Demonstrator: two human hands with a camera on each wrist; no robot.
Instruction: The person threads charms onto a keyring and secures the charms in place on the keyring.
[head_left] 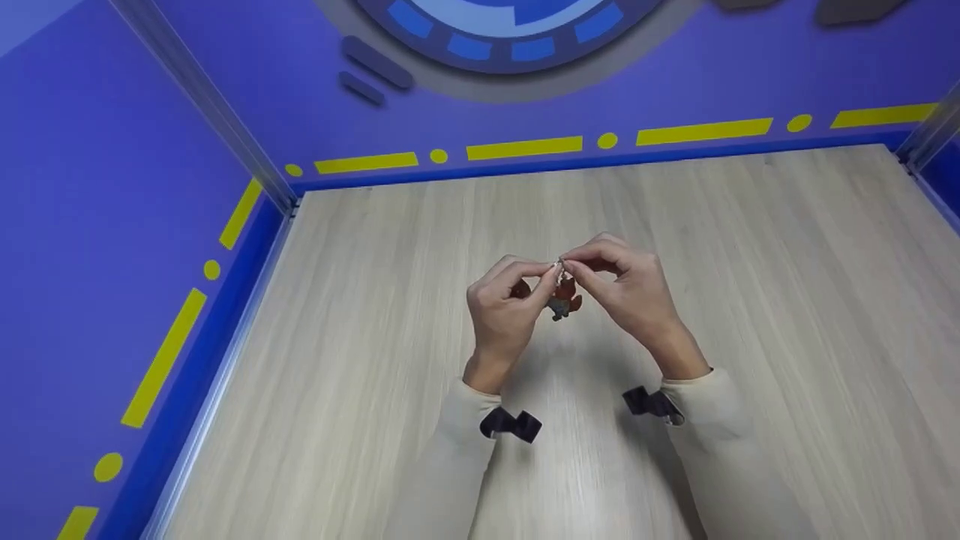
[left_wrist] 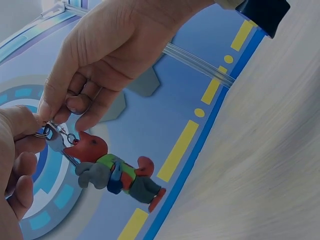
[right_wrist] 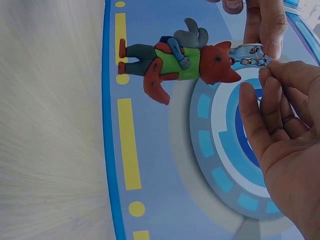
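The left hand [head_left: 501, 307] pinched a metal ring [left_wrist: 41, 134] between thumb and forefinger. Just beside it, the right hand [head_left: 630, 289] also had thumb and forefinger pinched, at the end of a short chain [right_wrist: 247, 62]; exactly which link they gripped could not be told. The remaining fingers of the right hand were loosely bent. A red toy fox [right_wrist: 177, 65] hung from the chain directly below both sets of fingers, off the desk [head_left: 337, 337], its head uppermost and nearest the fingertips. It had a green vest, dark grey trousers and a rounded grey shape at its side. A shiny metal piece [left_wrist: 56, 142] hung beside the chain, close under the fingers, too small to name. Behind the fingers, towards the person, were pale sleeves [head_left: 454, 465] and black straps [head_left: 529, 427]; well beyond them stood a blue wall [head_left: 285, 97] with yellow dashes [head_left: 525, 148].
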